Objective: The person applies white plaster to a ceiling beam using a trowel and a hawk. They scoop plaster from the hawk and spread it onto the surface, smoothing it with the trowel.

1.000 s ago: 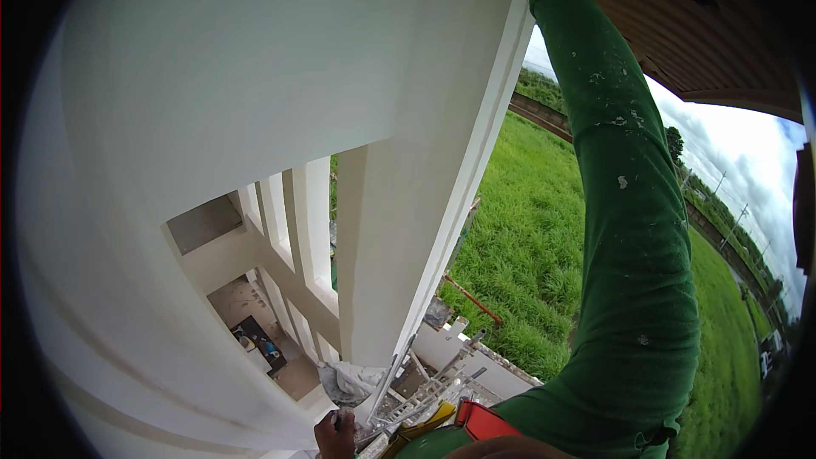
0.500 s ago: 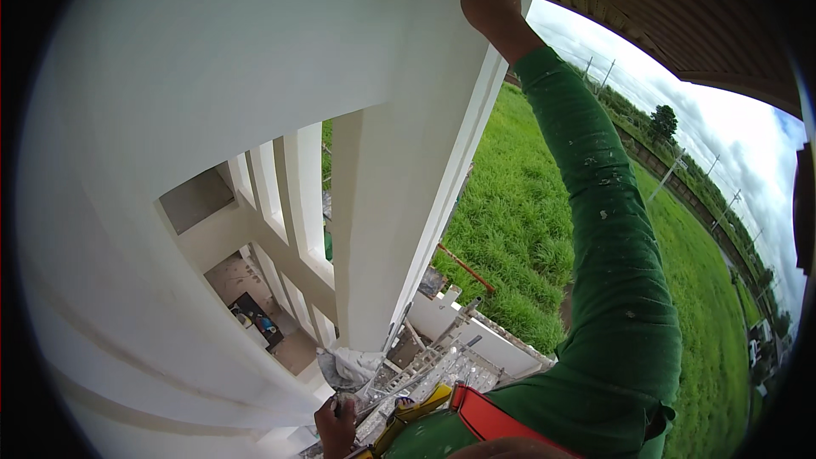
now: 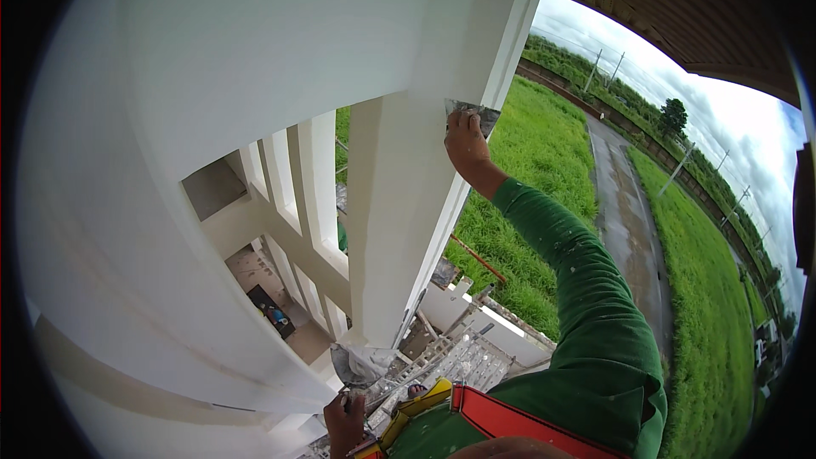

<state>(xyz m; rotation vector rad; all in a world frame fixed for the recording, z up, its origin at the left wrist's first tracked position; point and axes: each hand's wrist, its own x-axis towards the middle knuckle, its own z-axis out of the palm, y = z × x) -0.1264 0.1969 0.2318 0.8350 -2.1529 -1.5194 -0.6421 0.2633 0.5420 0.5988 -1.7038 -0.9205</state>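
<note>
My right hand (image 3: 466, 140) grips a wide metal scraper blade (image 3: 486, 119), held against the outer edge of the white column (image 3: 450, 42), partway down it. My green sleeve is speckled with white. My left hand (image 3: 344, 425) is low in the picture, closed around a small dark object that I cannot make out. Just above it is a crumpled pale grey sheet or bag (image 3: 365, 364) at the column's foot. Red and yellow harness straps (image 3: 501, 421) cross my body at the bottom.
White walls and framed openings (image 3: 319, 187) look down onto a lower floor (image 3: 306, 344) holding a dark board. Metal scaffolding and planks (image 3: 455, 361) stand below me. A grass field (image 3: 535, 170), a wet path (image 3: 629, 229), poles and a brown roof underside (image 3: 663, 25) lie to the right.
My right hand has come down the column edge from the top of the picture, with the blade. My left hand has shifted slightly right. The view outside now shows more of the path.
</note>
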